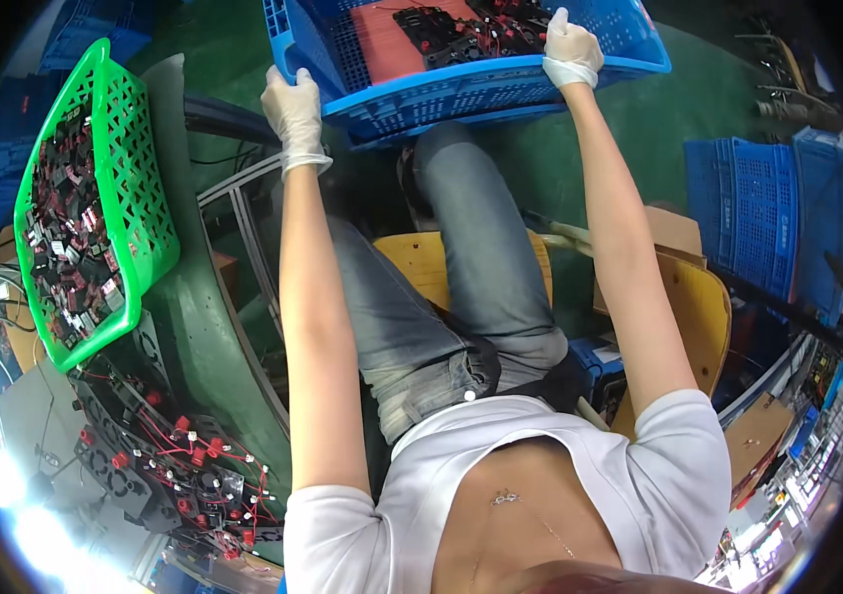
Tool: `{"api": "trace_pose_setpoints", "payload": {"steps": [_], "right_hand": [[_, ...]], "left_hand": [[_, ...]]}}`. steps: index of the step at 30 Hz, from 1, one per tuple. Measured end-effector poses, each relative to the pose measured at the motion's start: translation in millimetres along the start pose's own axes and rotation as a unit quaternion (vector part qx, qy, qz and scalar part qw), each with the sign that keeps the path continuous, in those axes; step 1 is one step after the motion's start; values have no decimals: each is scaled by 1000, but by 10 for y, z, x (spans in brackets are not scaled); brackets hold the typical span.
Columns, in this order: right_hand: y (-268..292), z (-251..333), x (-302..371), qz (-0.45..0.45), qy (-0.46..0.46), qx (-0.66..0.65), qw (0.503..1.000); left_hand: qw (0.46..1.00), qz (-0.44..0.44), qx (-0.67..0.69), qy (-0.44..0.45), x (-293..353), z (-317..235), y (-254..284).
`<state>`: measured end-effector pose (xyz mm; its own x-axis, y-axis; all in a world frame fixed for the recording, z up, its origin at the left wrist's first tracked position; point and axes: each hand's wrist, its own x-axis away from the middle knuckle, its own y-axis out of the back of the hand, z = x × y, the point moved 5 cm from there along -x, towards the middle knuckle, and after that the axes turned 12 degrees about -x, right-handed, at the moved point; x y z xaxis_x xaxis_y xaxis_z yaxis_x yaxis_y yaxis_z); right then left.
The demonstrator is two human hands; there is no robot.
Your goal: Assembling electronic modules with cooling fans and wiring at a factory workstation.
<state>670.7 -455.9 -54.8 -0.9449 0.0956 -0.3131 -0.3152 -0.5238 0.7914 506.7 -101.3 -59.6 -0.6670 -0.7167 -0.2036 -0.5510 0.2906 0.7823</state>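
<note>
A blue plastic crate [441,91] with perforated walls spans the top of the view beyond my knees. My left hand [295,114], in a whitish glove, is closed on its near left corner. On the near rim at the right, my gloved right hand [573,51] is closed too, with the thumb up. Both arms are stretched forward. Inside the crate lie black plastic parts [461,38] with red pieces and thin wires, beside a flat pinkish-red sheet [387,45]. The crate's far side is cut off by the view's edge.
Left of me, a green basket [149,188] full of small black parts stands on a green-topped bench [189,332]. Black fan-like parts with red wires [194,465] lie nearer. Stacked blue crates [743,208] stand at right, past a wooden chair [694,307].
</note>
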Motion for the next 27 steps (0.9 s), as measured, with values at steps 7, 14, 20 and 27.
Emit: {"api": "trace_pose_setpoints", "payload": {"steps": [7, 14, 20, 27], "right_hand": [[-27, 104, 65, 110, 63, 70, 989], [-57, 72, 98, 171, 158, 145, 962], [99, 1028, 914, 129, 411, -231, 873], [-977, 1412, 2848, 611, 303, -159, 714]], "left_hand": [[997, -38, -5, 60, 101, 120, 136], [982, -138, 130, -15, 1400, -2, 906], [972, -32, 208, 100, 2591, 445, 1417], [749, -286, 346, 487, 4498, 1605, 1746]]}}
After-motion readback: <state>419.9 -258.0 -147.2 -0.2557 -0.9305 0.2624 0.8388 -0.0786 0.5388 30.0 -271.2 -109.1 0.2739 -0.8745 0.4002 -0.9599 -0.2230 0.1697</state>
